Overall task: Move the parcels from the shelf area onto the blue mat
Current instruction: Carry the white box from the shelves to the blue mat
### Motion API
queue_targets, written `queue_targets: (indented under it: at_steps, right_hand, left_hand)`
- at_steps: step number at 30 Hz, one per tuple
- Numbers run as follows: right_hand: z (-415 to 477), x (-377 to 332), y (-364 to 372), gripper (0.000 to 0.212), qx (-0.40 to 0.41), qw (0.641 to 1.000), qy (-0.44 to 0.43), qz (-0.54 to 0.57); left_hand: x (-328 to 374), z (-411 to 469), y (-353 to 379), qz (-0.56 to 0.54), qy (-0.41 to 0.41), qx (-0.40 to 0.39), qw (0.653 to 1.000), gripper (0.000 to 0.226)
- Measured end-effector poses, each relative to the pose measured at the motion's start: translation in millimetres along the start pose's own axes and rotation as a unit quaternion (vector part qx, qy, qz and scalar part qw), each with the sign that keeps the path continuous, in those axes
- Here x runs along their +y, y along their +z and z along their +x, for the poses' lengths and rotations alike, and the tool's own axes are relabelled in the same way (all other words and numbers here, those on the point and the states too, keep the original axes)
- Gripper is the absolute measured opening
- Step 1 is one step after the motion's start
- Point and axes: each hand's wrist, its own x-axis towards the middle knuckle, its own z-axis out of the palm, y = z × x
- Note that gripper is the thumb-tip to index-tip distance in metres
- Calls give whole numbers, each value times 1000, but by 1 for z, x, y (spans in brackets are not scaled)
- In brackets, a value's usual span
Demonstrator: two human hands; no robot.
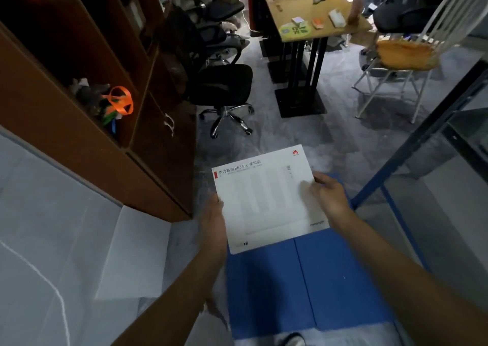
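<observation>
A flat white parcel box (266,200) with a red logo and printed text hangs over the far end of the blue mat (303,287), which lies on the floor. My left hand (212,221) grips the box's left edge. My right hand (328,195) grips its right edge, thumb on top. The box is held level above the floor and hides the mat's far left corner.
A brown shelf unit (87,87) with orange and green items stands at left. A black office chair (219,87), a wooden table (311,15) and a white metal chair (401,55) stand ahead. A blue metal rack frame (412,145) rises at right. White sheets (132,253) lie at left.
</observation>
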Motion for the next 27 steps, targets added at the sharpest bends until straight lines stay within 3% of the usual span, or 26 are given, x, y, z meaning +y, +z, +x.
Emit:
queue_targets:
  at_steps: [4, 9, 14, 19, 27]
  right_hand:
    - [66, -7, 15, 47, 25, 999, -1, -21]
    - [160, 12, 55, 44, 72, 997, 33, -24]
    - [255, 57, 109, 57, 119, 991, 52, -21]
    - [349, 136, 149, 52, 129, 987, 89, -39]
    - [440, 304, 196, 50, 142, 971, 169, -92]
  left_hand:
    - [13, 64, 21, 20, 2, 18, 1000, 23]
    - [22, 189, 39, 28, -27, -7, 999, 36]
    - [0, 324, 49, 78, -76, -34, 993, 28]
    - [-76, 436, 46, 159, -65, -70, 983, 36]
    - [-244, 555, 23, 184, -167, -70, 966, 29]
